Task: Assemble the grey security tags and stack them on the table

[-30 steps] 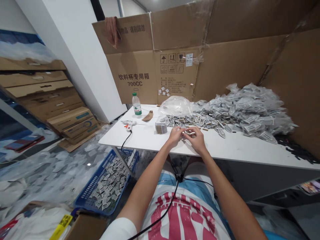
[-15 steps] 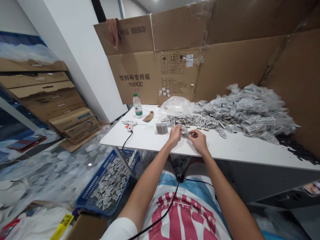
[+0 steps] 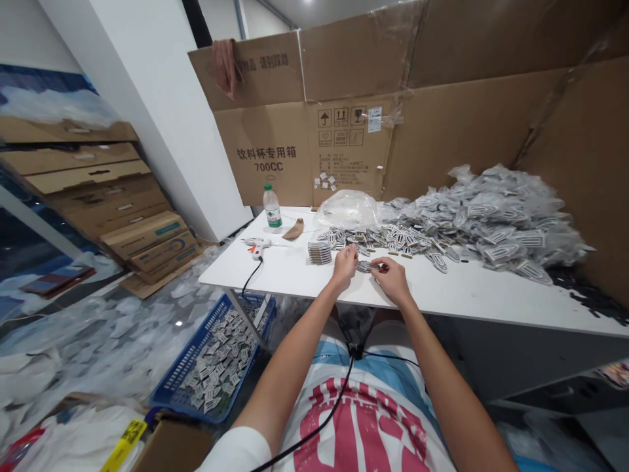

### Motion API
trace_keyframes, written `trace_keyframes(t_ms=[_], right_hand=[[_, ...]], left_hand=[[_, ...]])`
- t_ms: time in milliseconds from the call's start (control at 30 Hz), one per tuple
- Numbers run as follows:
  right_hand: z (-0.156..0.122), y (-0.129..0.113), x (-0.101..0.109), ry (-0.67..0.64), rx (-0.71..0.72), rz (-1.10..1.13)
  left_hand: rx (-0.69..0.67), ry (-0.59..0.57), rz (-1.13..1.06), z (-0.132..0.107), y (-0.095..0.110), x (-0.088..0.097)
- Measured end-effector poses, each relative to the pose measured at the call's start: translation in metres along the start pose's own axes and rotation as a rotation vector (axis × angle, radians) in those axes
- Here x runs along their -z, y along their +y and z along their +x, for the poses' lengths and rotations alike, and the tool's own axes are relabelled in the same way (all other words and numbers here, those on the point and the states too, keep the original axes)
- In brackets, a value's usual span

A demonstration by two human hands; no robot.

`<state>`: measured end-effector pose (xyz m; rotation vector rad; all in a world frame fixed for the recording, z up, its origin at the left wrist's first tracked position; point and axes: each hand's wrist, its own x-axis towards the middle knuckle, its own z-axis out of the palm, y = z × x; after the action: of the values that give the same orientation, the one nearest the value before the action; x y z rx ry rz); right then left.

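My left hand [image 3: 345,263] is closed just above the white table, its fingertips pinched; I cannot make out what is between them. Close by on the right, my right hand [image 3: 390,276] grips a small grey piece [image 3: 364,266] with white-striped markings, low over the tabletop. It may be more than one piece stacked. Left of my left hand stands a neat stack of similar grey pieces [image 3: 320,253]. Behind both hands lie loose striped pieces [image 3: 393,237] in a jumble.
Bagged pieces [image 3: 496,216] are heaped at the right, beside black strips [image 3: 597,295]. A glue gun [image 3: 258,246], bottle [image 3: 272,208] and clear plastic bag [image 3: 348,210] sit on the table [image 3: 289,278]. Cardboard [image 3: 354,72] walls the back. A blue basket [image 3: 171,387] of pieces stands below left.
A grey piece was tilted up between both hands; now it is no longer seen there. The right hand's piece shows low between the hands, and the left fingers have drawn slightly back.
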<state>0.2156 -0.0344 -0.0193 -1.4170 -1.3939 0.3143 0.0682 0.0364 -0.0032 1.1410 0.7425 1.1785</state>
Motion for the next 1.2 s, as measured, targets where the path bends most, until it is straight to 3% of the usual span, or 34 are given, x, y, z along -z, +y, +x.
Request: trace_keyframes(t_ms=[433,533,667,733,933,1100,1200], right_hand=[[0.002,0.009,-0.004,0.029,0.034,-0.011],[0.004,0.012,-0.004,0.124,0.031,-0.01],[0.011,0.021,-0.001,0.353,-0.154,-0.186],[0.015,0.026,0.002,0.391,-0.236,-0.274],[0.025,0.028,0.013,0.303,-0.309,-0.455],[0.021,0.022,0.008,0.176,-0.318,-0.524],[0.018,0.02,0.005,0.166,-0.308,-0.533]], left_hand=[[0.007,-0.032,-0.008,-0.001,0.0,-0.001],[0.001,-0.029,-0.001,-0.002,0.002,-0.002],[0.021,-0.03,0.001,-0.005,0.005,-0.003],[0.035,-0.035,-0.011,-0.005,0.007,-0.003],[0.039,0.0,-0.003,-0.008,0.013,0.0],[0.066,-0.024,-0.019,-0.008,0.012,0.001],[0.058,-0.011,0.008,-0.006,0.009,0.0]])
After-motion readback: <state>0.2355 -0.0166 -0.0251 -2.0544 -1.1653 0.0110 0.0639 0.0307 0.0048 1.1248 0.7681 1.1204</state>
